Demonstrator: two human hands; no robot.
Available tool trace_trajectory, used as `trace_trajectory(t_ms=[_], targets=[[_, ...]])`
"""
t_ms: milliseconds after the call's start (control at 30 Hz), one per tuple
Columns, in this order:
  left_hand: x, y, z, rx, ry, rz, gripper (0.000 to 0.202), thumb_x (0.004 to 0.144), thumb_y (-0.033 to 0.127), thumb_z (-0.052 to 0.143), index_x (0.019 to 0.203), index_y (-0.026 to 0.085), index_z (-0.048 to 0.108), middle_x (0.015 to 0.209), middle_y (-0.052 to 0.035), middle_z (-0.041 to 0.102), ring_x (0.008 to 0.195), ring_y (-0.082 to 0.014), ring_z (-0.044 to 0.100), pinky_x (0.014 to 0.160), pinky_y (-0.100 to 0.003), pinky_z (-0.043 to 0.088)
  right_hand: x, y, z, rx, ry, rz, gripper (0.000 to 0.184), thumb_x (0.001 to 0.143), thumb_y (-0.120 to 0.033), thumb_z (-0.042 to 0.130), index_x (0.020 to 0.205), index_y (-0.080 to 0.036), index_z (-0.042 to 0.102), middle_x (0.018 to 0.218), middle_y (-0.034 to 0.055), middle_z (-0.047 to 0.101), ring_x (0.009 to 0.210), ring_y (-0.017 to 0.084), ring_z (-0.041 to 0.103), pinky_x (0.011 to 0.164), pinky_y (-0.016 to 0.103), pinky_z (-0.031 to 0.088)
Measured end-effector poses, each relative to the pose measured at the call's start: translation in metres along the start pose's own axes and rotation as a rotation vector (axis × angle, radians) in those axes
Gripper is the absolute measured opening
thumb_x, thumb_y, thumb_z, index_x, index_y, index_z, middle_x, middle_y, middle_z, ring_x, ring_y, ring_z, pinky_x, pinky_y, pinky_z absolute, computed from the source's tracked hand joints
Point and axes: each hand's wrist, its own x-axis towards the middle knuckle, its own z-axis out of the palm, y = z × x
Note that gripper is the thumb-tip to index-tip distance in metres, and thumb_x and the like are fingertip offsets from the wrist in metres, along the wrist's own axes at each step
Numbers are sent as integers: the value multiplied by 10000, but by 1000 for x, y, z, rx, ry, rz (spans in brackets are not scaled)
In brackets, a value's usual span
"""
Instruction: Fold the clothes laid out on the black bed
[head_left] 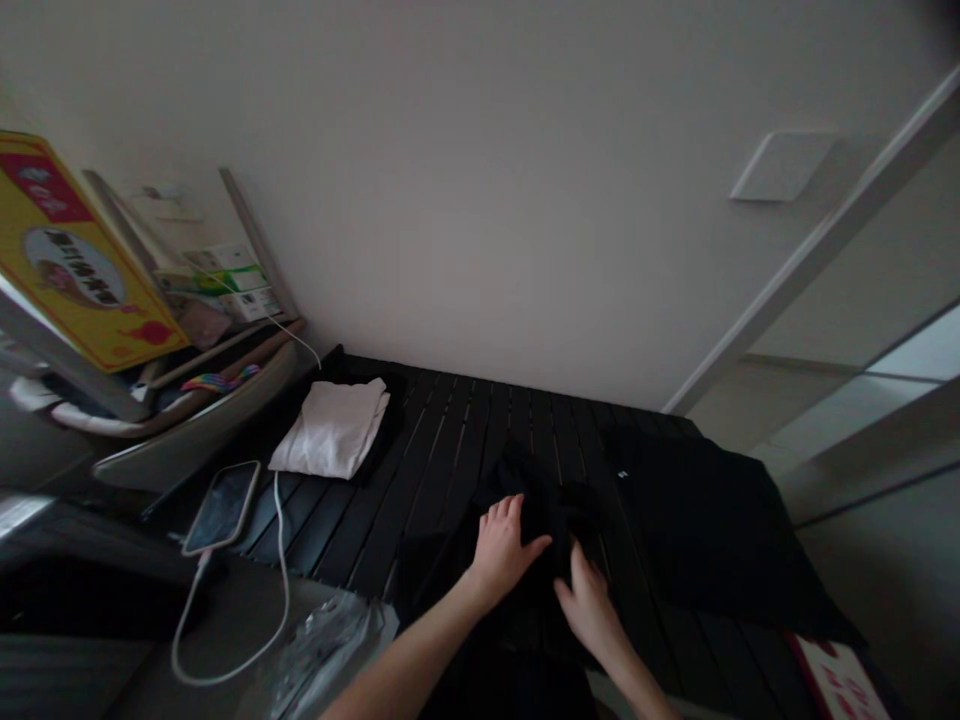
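Observation:
A crumpled black garment [517,475] lies in front of me on the dark slatted table, its outline hard to make out against the slats. My left hand [501,550] rests on top of this cloth, fingers bent slightly over it and thumb spread away to the right. At the garment's right side, my right hand [589,600] is curled with thumb and fingers at the cloth edge, and dark fabric lies between them. Some of its fingertips are hidden in shadow. Further right, a flat black garment [712,520] with a small white mark lies spread over the table.
The slatted table [450,420] meets a pale wall. On its left are a folded light pink cloth [330,430] and a phone [223,508] with a white cable. A clear plastic bag [330,640] lies below. A yellow box [82,260] stands far left; a red-and-white packet [840,680] lies lower right.

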Motion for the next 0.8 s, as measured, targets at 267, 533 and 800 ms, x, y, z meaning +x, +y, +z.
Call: trace_trajectory(t_ms=[267,533,800], targets=[[14,-3,1,-7,186,-5,180,934,197,463,895,211,638,988,-27,651,951,-191,596,836,-338,430,30,13,-51,375,200,-88,550,775,-264,419,1305,-148,509,1273,125,615,1229,226,540,1057,388,413],[33,-72,-43,-182,670,-120,178,929,247,435,862,196,593,964,-63,596,852,-180,610,772,-311,498,51,31,-106,232,335,56,529,762,-311,442,1238,-129,583,1039,140,716,1007,282,663,862,378,520],[56,-118,-99,-162,671,-230,139,902,276,447,890,203,565,931,-52,594,814,-181,611,793,-329,513,65,28,-134,-121,308,101,538,814,-262,369,1298,-79,514,935,192,711,897,312,676,778,400,500]])
